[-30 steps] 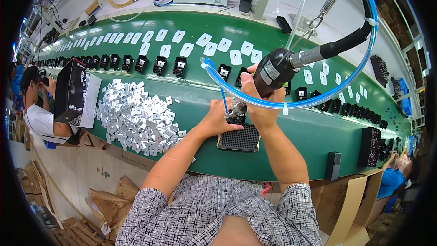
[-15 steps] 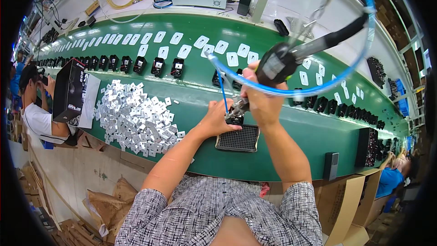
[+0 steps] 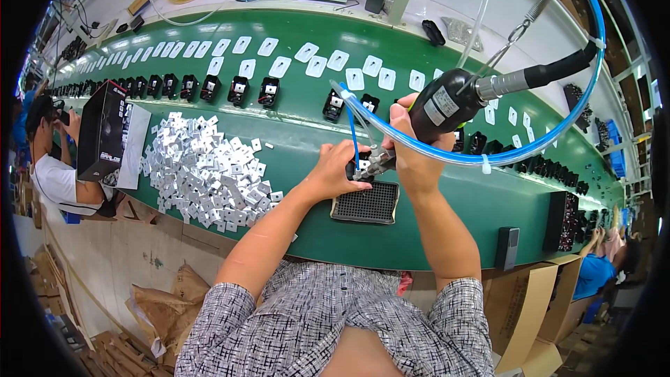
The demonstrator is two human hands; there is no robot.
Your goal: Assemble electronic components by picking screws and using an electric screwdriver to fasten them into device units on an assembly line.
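Note:
My right hand (image 3: 417,158) is wrapped round a black electric screwdriver (image 3: 444,106). A clear-and-blue hose (image 3: 488,159) loops from the tool, and a thin blue tube (image 3: 352,126) runs down by its metal tip (image 3: 377,162). The tip meets a small black housing (image 3: 351,169), partly hidden by tool and fingers. My left hand (image 3: 329,173) grips that housing from the left, thumb along its near side. Just nearer than the housing lies a black perforated tray (image 3: 365,205) of small screws or holes; which, I cannot tell.
Left of my arm is a heap of small silver plates (image 3: 209,174). Black housings (image 3: 270,92) and white cards (image 3: 280,66) line the green table (image 3: 293,129). A black box (image 3: 103,132) stands left beside a seated person (image 3: 66,174). An open carton (image 3: 520,307) is at right.
The screwdriver and my right hand have shifted slightly right, and the hose loop has swung right with them. My left hand stays on the housing. The whole view has tilted a little.

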